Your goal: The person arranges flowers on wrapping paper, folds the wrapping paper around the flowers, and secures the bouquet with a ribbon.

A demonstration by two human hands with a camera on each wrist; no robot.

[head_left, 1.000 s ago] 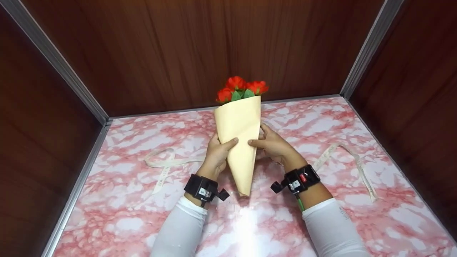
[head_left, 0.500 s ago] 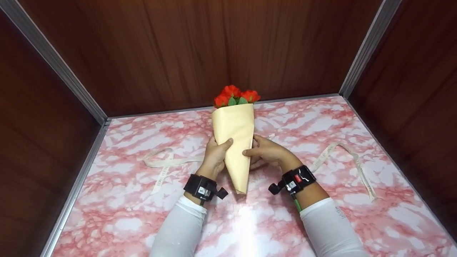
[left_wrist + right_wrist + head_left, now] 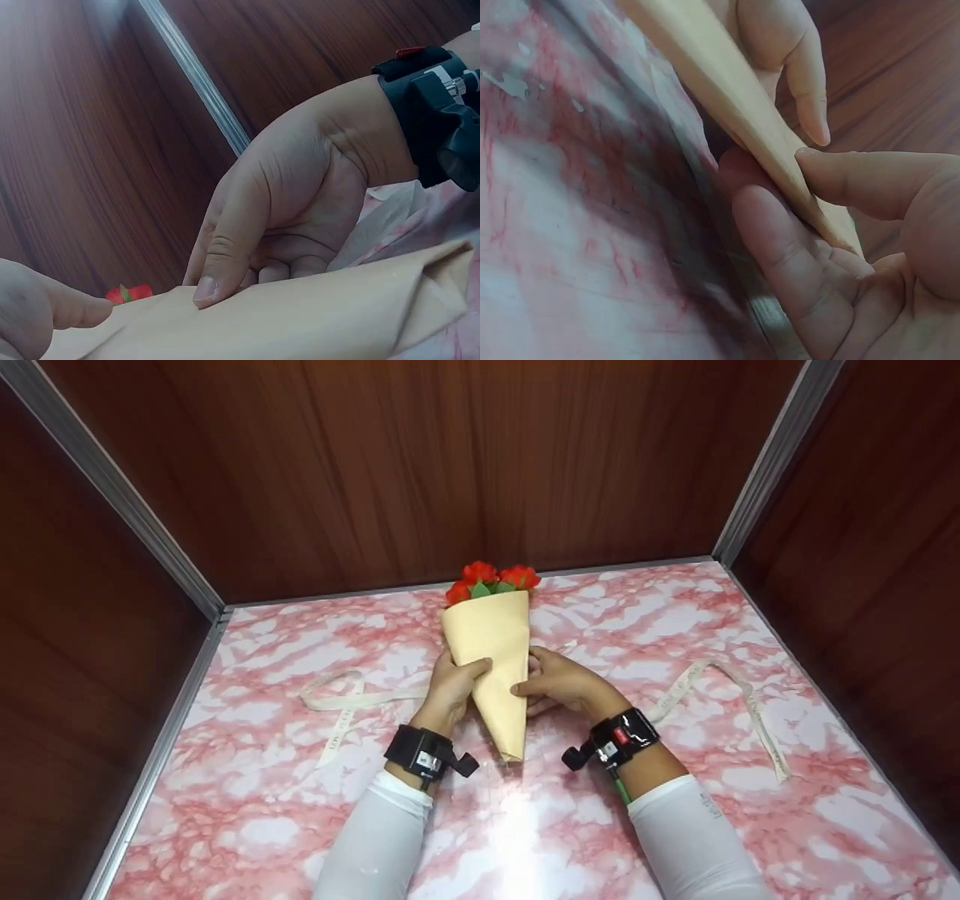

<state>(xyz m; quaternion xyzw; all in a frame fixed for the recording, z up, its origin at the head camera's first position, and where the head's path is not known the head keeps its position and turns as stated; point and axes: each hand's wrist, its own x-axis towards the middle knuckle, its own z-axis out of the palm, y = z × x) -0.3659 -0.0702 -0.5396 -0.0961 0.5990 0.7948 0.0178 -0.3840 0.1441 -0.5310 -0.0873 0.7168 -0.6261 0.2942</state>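
Note:
A bouquet of red flowers [image 3: 480, 573] with green leaves stands out of a cream paper cone [image 3: 491, 634], its narrow end toward me. My left hand [image 3: 450, 688] holds the cone's left side, thumb on the front and the other fingers mostly hidden behind. On the right edge, my right hand [image 3: 564, 682] pinches the paper between thumb and fingers. The right wrist view shows this pinch close up on the paper edge [image 3: 727, 90]. In the left wrist view, the right thumb presses on the paper [image 3: 300, 322], near the folded narrow end.
A printed cream ribbon lies on the pink marbled table [image 3: 247, 780]; its left part [image 3: 360, 701] is looped and its right part [image 3: 750, 705] bent. Its middle is hidden by hands and bouquet. Dark wood panels [image 3: 450, 465] with metal edging stand at back and sides.
The bouquet has come down toward the table, its flowers lower in the head view. My right hand has slid down along the paper's edge, while the left hand has barely moved.

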